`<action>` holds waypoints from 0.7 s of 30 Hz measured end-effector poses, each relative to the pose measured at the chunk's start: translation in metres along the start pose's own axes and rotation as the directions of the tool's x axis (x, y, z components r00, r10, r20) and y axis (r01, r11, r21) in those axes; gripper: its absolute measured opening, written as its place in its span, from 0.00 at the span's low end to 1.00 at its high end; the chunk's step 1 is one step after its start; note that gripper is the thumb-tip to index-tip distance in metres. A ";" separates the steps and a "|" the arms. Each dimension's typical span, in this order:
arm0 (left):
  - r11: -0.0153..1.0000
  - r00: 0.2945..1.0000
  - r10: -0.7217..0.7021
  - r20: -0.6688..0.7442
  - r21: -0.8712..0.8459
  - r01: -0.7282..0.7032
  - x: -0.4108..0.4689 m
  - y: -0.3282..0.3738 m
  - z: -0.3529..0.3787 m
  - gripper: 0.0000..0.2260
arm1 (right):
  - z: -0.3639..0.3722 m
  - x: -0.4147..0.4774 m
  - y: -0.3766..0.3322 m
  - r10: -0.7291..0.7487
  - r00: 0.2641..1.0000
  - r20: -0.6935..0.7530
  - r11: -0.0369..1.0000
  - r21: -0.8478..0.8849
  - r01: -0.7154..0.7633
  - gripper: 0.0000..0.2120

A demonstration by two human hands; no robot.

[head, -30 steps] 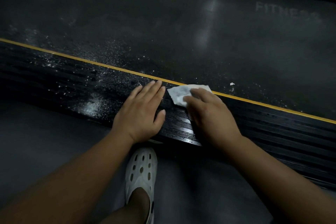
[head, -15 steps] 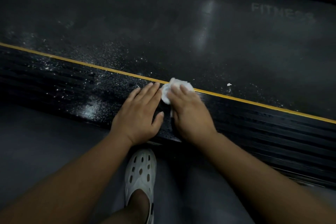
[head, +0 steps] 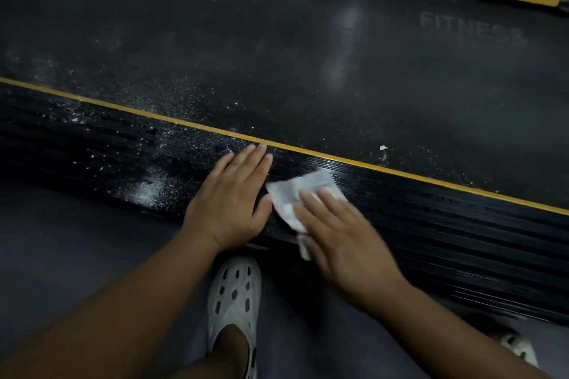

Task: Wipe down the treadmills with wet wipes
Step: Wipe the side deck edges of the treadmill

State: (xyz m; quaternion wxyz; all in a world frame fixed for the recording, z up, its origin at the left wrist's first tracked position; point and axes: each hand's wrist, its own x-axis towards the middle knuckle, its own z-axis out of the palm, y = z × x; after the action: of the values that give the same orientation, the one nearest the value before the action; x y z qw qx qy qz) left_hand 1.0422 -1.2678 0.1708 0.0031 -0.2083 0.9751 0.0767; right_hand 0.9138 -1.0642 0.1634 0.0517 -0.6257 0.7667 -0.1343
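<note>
The wet wipe [head: 303, 194] lies crumpled on the treadmill's ribbed side rail [head: 431, 224], just on our side of the yellow stripe [head: 400, 174]. Our right hand [head: 345, 243], blurred, presses it down with straight fingers. Our left hand [head: 231, 203] rests flat and open beside the wipe, fingertips reaching the stripe. White dust [head: 147, 188] speckles the rail further left along the stripe.

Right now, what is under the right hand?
A white wet wipe lies under the right hand, pressed on the treadmill's ribbed side rail. The wipe's part beneath the palm is hidden.
</note>
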 end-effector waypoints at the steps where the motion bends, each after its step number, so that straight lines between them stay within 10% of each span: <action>1: 1.000 1.000 0.000 -0.001 -0.005 0.000 0.000 0.000 0.000 0.33 | -0.003 -0.011 0.017 0.006 1.000 -0.029 1.000 -0.003 -0.006 0.23; 5: 1.000 1.000 0.005 0.001 -0.017 -0.005 -0.001 -0.001 0.001 0.33 | -0.009 0.008 0.039 0.222 0.970 -0.095 0.971 0.117 -0.210 0.22; 10: 1.000 0.999 0.001 0.032 0.003 -0.001 0.000 0.001 -0.002 0.34 | -0.001 0.019 0.007 0.045 0.999 -0.005 0.999 0.022 -0.045 0.23; 15: 1.000 0.994 -0.019 0.107 0.003 0.019 0.000 0.003 -0.010 0.34 | -0.021 -0.005 0.013 0.227 0.973 -0.032 0.962 -0.151 -0.229 0.24; 21: 0.999 0.995 0.030 0.094 0.029 -0.033 -0.005 -0.039 -0.020 0.35 | -0.012 0.019 -0.001 0.380 0.919 -0.103 0.923 0.105 -0.369 0.16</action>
State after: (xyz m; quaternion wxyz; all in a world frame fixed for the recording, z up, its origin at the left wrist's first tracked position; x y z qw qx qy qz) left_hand 1.0635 -1.3037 0.1849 0.0506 -0.1889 0.9781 0.0713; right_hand 0.9075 -1.0811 0.1764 0.0558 -0.4554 0.8676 -0.1916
